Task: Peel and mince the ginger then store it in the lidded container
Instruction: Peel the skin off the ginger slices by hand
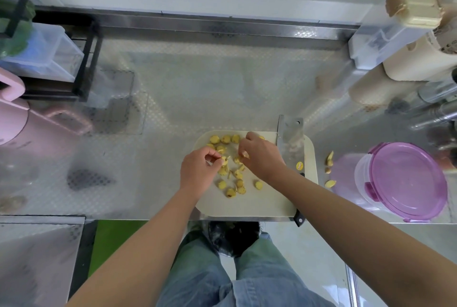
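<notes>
Both hands work over a pale cutting board [259,202] at the near edge of a steel table [197,84]. The left hand [197,170] has its fingers curled, thumb and forefinger pinching one of the ginger slices [231,191] at its fingertips. The right hand [261,157], just beside it, is curled the same way. It seems to pinch another piece, though its fingertips are partly hidden.

The other yellow slices lie loose on the board. A row of them lies just beyond the fingers of both hands, and the rest are scattered between the two wrists and nearer the person.

A cleaver [290,138] lies flat along the board's edge on the outer side of the right hand, with its black handle passing under that forearm. Further out on the same side, a few ginger scraps [330,158] sit on the table. Beyond them stands a clear container [363,183] with its purple lid [405,183] on.
</notes>
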